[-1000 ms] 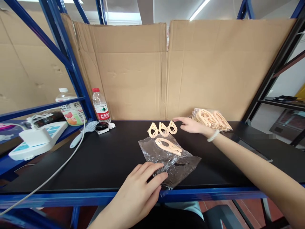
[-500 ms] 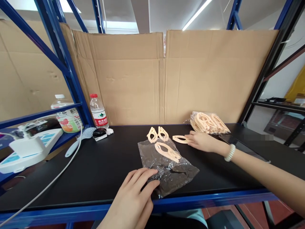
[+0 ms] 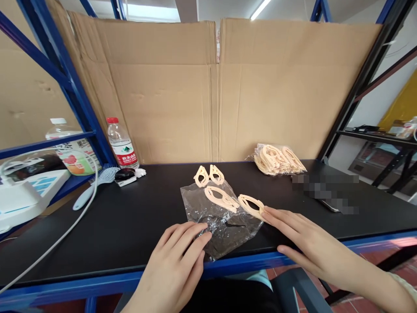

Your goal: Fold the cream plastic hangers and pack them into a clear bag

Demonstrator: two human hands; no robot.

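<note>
My left hand [image 3: 176, 265] rests on the near left part of a clear plastic bag [image 3: 193, 206], fingers slightly curved and thumb apart. On the bag's far part lies a beige folding hanger [image 3: 230, 204], folded into a long loop. My right hand [image 3: 312, 245] is stretched out, its fingertips touching the near end of another beige hanger [image 3: 259, 213] at the bag's right edge; the thumb stands apart. Two small beige looped pieces [image 3: 196, 179] are side by side just beyond the bag.
A filled bag of beige hangers [image 3: 278, 161] lies at the back right. Nearer is a partly blurred dark phone [image 3: 330, 205]. At left are a red-capped bottle [image 3: 122, 148], a light blue brush [image 3: 84, 198], a white cable [image 3: 70, 229] and a power strip [image 3: 55, 184]. Cardboard [image 3: 156, 100] backs the table.
My right hand has come nearer with the hanger, now turned at the bag's right edge. Its fingers have straightened. The left hand stays on the bag; the view has tilted down.
</note>
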